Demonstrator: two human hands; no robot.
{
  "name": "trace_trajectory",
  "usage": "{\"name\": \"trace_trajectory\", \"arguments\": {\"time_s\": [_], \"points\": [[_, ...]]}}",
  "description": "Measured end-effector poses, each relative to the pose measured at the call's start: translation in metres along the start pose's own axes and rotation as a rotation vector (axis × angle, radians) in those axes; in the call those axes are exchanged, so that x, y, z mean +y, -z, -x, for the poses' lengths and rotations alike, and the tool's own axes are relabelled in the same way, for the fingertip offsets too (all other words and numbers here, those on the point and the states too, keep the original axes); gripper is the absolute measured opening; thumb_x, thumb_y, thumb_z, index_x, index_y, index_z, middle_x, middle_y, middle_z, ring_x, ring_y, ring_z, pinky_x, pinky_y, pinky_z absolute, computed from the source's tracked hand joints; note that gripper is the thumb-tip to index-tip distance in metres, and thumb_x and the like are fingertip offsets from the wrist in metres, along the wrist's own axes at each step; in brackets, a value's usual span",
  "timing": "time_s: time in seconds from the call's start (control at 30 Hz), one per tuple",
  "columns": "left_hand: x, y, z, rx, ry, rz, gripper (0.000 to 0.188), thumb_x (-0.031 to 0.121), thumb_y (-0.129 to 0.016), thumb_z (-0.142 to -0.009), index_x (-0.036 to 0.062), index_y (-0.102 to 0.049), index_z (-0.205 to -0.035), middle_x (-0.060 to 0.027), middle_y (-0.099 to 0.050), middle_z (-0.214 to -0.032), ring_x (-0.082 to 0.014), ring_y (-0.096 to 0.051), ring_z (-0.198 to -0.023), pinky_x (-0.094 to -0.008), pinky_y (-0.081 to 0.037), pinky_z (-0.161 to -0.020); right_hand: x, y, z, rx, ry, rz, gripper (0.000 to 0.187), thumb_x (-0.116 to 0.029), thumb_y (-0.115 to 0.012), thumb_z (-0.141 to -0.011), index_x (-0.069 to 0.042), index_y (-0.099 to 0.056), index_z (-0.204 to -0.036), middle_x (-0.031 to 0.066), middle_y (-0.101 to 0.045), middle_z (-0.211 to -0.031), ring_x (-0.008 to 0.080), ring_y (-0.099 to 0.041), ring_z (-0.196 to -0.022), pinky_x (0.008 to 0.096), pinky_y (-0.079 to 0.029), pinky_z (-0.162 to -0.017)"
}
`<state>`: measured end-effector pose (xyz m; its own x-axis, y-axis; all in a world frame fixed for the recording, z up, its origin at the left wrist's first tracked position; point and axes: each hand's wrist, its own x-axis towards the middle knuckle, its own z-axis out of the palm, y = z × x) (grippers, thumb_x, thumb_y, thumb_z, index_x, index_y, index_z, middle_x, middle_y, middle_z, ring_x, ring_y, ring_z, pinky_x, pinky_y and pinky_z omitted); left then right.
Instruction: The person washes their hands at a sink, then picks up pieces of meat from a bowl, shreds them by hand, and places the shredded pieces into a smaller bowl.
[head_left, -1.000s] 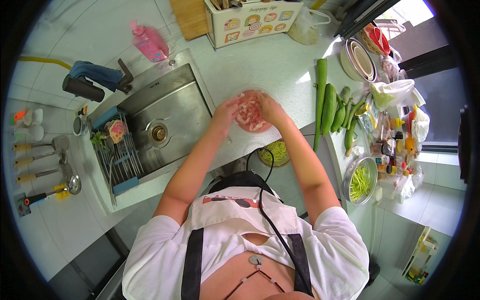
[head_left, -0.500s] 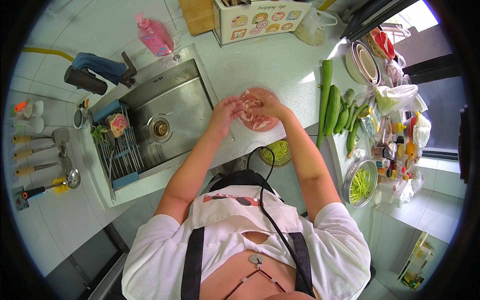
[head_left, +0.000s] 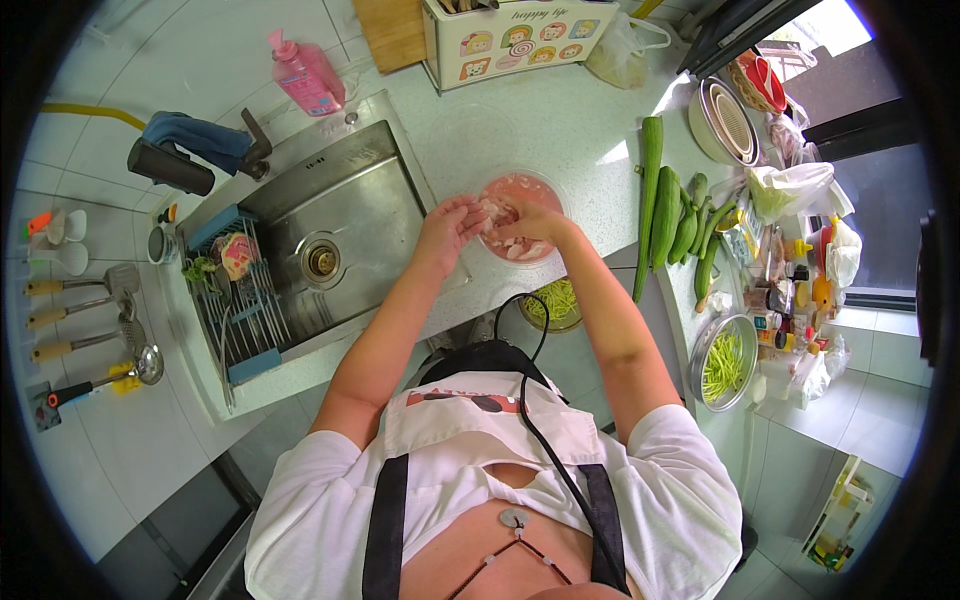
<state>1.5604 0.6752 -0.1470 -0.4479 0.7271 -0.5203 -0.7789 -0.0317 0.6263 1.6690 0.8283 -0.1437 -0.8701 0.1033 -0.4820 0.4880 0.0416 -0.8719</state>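
A clear round bowl (head_left: 562, 200) of pinkish liquid and pale raw meat pieces (head_left: 522, 249) stands at the counter's front edge, right of the sink. Over its left rim my left hand (head_left: 452, 230) is closed, its curled fingers on a pale clump of meat. My right hand (head_left: 535, 222) reaches into the bowl from the right, fingers bent down around meat next to the left fingertips. Its fingertips are partly hidden by the hand itself and the meat.
Left of the bowl is a steel sink (head_left: 375, 190) with a dish rack (head_left: 250, 300). Several green gourds (head_left: 660, 215) lie to the right, near a steel bowl of cut green strips (head_left: 722, 365). A pink pump bottle (head_left: 308, 80) and a cutlery box (head_left: 520, 45) stand behind.
My fingers have shifted slightly at the bowl, and a pale clump of meat now shows more clearly between the hands. The forearms stay almost where they were.
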Motion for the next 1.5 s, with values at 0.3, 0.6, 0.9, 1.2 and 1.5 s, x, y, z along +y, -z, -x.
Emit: {"name": "trace_trajectory", "arguments": {"time_s": [0.3,0.6,0.9,1.2,1.5], "points": [[-0.001,0.005,0.0,-0.028,0.001,0.024,0.022,0.005,-0.042,-0.088,-0.0017,-0.05,-0.107,-0.0143,-0.06,-0.097,-0.0217,-0.06,-0.09,-0.0308,-0.05,-0.079,0.009,-0.007,-0.011,0.056,0.003,0.112,0.073,-0.02,-0.073,-0.062,-0.005,-0.04,-0.125,0.0094,-0.057,-0.104,0.0165,-0.055,-0.094,0.0262,-0.044,-0.081],[-0.001,0.005,0.001,-0.003,0.008,0.03,0.022,0.005,-0.042,-0.087,-0.0025,-0.05,-0.107,-0.0146,-0.059,-0.096,-0.0233,-0.06,-0.089,-0.0315,-0.051,-0.079,0.007,-0.018,-0.015,0.268,0.004,0.358,0.056,-0.018,-0.07,-0.06,-0.006,-0.053,-0.113,0.0145,-0.062,-0.095,0.0236,-0.059,-0.089,0.0309,-0.046,-0.076],[0.006,0.001,0.005,0.003,0.006,0.043,0.021,0.005,-0.042,-0.087,-0.0025,-0.051,-0.106,-0.0147,-0.059,-0.096,-0.0229,-0.06,-0.089,-0.0314,-0.051,-0.078,0.005,-0.015,-0.014,0.445,-0.038,0.568,0.04,-0.015,-0.066,-0.065,-0.012,-0.06,-0.104,0.0154,-0.062,-0.096,0.0289,-0.059,-0.09,0.0359,-0.047,-0.074],[0.006,0.004,0.004,0.003,-0.008,0.006,0.021,0.006,-0.043,-0.087,-0.0019,-0.052,-0.105,-0.0142,-0.059,-0.097,-0.0221,-0.059,-0.091,-0.0306,-0.05,-0.08,0.022,-0.001,-0.001,0.603,0.27,0.686,0.031,-0.008,-0.057,-0.069,-0.015,-0.062,-0.099,0.0147,-0.061,-0.097,0.0321,-0.057,-0.091,0.0395,-0.046,-0.077],[0.006,0.006,0.003,-0.02,-0.006,-0.018,0.022,0.007,-0.043,-0.088,-0.0009,-0.051,-0.107,-0.0137,-0.059,-0.099,-0.0217,-0.059,-0.092,-0.0307,-0.049,-0.08,-0.013,-0.009,0.031,0.434,0.045,0.903,0.06,-0.013,-0.06,-0.072,-0.029,-0.041,-0.127,0.0125,-0.048,-0.122,0.0309,-0.046,-0.113,0.0389,-0.04,-0.091]]}}
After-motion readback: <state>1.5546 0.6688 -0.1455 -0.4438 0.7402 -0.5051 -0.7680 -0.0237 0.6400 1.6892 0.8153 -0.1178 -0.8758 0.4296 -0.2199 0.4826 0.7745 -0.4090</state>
